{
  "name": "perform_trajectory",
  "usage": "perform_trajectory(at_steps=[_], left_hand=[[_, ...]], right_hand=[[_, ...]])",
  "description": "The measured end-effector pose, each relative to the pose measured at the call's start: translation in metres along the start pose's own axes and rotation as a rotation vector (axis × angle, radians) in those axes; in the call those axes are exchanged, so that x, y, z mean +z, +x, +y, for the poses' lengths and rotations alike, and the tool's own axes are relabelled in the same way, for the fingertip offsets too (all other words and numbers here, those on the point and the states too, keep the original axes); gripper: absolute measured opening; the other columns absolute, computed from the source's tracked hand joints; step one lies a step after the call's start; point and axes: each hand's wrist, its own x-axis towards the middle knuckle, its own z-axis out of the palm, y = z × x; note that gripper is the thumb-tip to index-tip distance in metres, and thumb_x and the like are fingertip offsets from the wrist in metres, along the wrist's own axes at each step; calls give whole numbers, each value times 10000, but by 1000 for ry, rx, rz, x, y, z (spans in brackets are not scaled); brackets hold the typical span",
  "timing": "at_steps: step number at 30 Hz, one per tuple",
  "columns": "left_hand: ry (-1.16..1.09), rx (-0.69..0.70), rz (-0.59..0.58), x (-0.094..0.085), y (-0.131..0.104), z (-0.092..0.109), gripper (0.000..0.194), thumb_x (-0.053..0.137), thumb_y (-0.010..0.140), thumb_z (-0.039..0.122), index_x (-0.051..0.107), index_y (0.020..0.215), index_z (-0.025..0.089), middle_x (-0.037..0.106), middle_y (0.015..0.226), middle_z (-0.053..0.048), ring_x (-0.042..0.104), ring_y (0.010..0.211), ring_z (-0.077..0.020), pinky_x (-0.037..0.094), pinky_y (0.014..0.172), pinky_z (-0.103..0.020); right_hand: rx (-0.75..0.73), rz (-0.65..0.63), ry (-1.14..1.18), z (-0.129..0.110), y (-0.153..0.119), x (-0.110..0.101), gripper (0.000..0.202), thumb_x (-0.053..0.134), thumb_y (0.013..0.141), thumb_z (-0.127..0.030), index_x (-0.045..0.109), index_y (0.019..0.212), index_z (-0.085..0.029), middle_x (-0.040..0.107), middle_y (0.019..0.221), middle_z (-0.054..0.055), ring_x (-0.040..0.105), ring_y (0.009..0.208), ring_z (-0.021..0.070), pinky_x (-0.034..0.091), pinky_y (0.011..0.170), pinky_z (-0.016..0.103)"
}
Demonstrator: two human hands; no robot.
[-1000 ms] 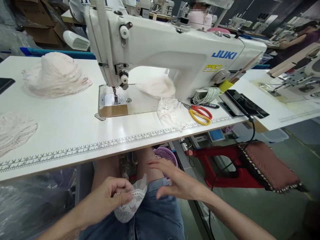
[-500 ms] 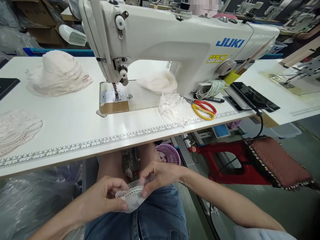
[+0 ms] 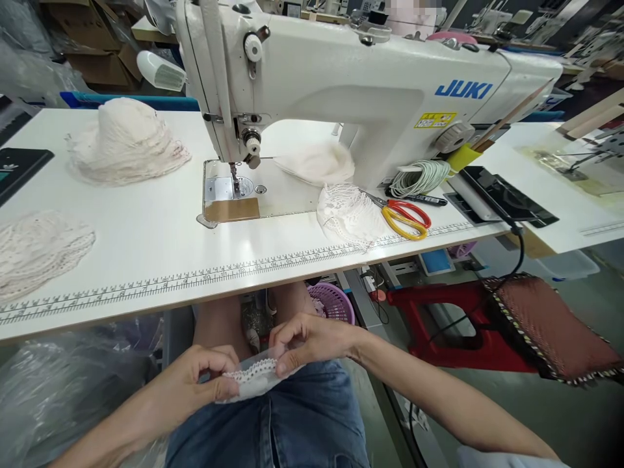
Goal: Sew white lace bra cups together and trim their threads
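Observation:
Above my lap, a small piece of white lace fabric (image 3: 256, 379) with a scalloped trim along its top is stretched between my two hands. My left hand (image 3: 207, 377) pinches one end between thumb and fingers. The other end is pinched by my right hand (image 3: 297, 344), the thumb lying on the near side. Both hands are below the front edge of the white table (image 3: 160, 247). On that table stands a white sewing machine (image 3: 312, 71), its needle and presser foot (image 3: 235, 185) over the metal plate with no fabric under them.
Lace pieces are piled in two stacks (image 3: 127, 146) (image 3: 41, 253) at the left. Near the machine's base lie cream fabric (image 3: 319, 162), a lace piece (image 3: 348, 214), scissors (image 3: 407, 218) and a cord coil (image 3: 420, 179). A purple basket (image 3: 334, 302) and red stool (image 3: 443, 325) stand below.
My hands have drawn slightly apart, so the lace piece is pulled straighter and flatter. The camera view has shifted a little, moving the table and machine rightward in the picture.

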Motion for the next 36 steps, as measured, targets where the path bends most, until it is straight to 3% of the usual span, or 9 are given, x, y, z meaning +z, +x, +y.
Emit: perform_trajectory(at_steps=[5,13,18,25,32,36], left_hand=[[6,-20,-15,-3,-3,-3,258,576,785,364,591,644,148,429,688,36,361,657,-126,235,603,-224],[-18,-24,-16,-4,-6,-12,260,623,765,396,547,685,161,393,666,54,344,654,-120,246,591,-211],[30,-18,-88,-6,-7,7,243,660,734,404,637,817,177,455,742,39,395,674,-125,275,588,-203],[172,37,-166,-10,7,33,251,650,736,405,595,691,163,422,646,51,343,603,-105,252,552,-217],[171,9,-162,-13,6,45,166,635,730,309,592,666,162,389,566,68,317,559,-95,226,506,-221],[205,-29,-123,-19,-6,55,114,646,706,261,620,652,164,436,561,65,369,564,-97,253,504,-208]], right_hand=[[61,1,103,-3,3,3,340,749,662,-422,679,776,-110,597,729,-16,520,638,66,421,640,184],[87,21,82,0,6,5,368,778,610,-419,671,777,-109,607,730,-11,542,636,68,430,612,173],[96,-14,50,-6,8,7,356,769,623,-419,673,787,-118,611,739,-8,557,652,77,439,628,184],[87,-80,7,-18,10,9,302,754,667,-354,662,825,-113,608,739,-8,555,656,78,441,647,192],[34,-107,-143,-39,8,5,307,744,678,-372,662,830,-118,588,726,-22,518,625,66,413,601,163],[-35,-170,-318,-33,9,1,369,763,643,-418,669,835,-118,576,707,-28,493,616,70,376,553,154]])
